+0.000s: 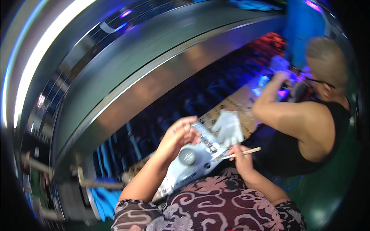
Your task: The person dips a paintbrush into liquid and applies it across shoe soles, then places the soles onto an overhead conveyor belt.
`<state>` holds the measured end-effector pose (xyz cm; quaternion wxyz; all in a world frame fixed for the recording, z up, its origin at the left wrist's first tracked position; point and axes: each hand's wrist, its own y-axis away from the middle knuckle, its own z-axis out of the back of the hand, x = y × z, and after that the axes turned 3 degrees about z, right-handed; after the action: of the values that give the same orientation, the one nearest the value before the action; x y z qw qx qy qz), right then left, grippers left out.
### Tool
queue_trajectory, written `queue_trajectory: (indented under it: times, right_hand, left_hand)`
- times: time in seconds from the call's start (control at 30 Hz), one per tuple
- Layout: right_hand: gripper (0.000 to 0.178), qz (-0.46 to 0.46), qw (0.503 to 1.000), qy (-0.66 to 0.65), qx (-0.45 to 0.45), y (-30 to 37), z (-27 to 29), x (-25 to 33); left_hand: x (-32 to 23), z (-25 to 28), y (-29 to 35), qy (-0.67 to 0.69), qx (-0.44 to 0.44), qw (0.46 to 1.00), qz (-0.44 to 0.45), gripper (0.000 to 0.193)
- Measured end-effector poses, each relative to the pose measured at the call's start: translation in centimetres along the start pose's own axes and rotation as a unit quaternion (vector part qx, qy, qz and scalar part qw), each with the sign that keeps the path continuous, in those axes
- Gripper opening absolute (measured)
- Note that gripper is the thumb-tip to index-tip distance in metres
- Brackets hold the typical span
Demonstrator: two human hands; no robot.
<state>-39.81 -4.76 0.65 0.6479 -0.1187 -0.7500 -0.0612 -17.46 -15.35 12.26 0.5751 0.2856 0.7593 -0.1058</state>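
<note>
A pale silver-blue, glossy panel lies tilted in front of my lap. On it sits a round grey cap-like part, and dark markings run along its right side. My right hand is closed around a thin tool with a pale wooden handle; its far end points left over the panel's right side, too blurred to tell its kind. Above the panel's upper edge is my left hand, fingers loosely curled and apart, with nothing visible in them. Whether its fingertips touch the panel I cannot tell.
White work gloves lie on brown cardboard beyond the panel. A metal-edged conveyor-like bench crosses ahead. At right, a co-worker in a black sleeveless top works under purple light. Blue cloth hangs at lower left.
</note>
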Motion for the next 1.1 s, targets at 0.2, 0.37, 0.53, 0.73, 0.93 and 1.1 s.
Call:
queue_trajectory:
  times: [0.2,0.37,0.53,0.73,0.93,1.1]
  right_hand:
    - [0.042,-0.006,1.0,-0.003,0.029,-0.5,-3.6,-2.1]
    - [0.055,0.021,0.977,-0.08,0.196,-1.4,-9.8,-0.6]
    - [0.042,0.196,0.844,0.092,0.491,-1.7,-19.4,2.2]
    - [0.028,0.267,0.713,0.23,0.606,3.0,-29.8,3.6]
    - [0.049,0.296,0.59,0.316,0.682,7.7,-38.4,-1.1]
    - [0.051,0.222,0.599,0.32,0.7,10.6,-43.2,-6.3]
  left_hand:
    - [10.9,12.9,26.8,-0.043,-0.403,0.891,0.204,0.028]
    - [15.1,17.3,44.1,-0.275,-0.756,0.593,0.038,0.043]
    - [13.3,21.9,50.5,-0.249,-0.821,0.511,0.047,0.063]
    - [12.9,30.0,52.4,-0.142,-0.721,0.671,0.099,0.077]
    - [12.9,36.1,51.7,-0.025,-0.544,0.834,0.092,0.069]
    - [12.5,38.1,51.8,0.039,-0.508,0.848,0.142,0.074]
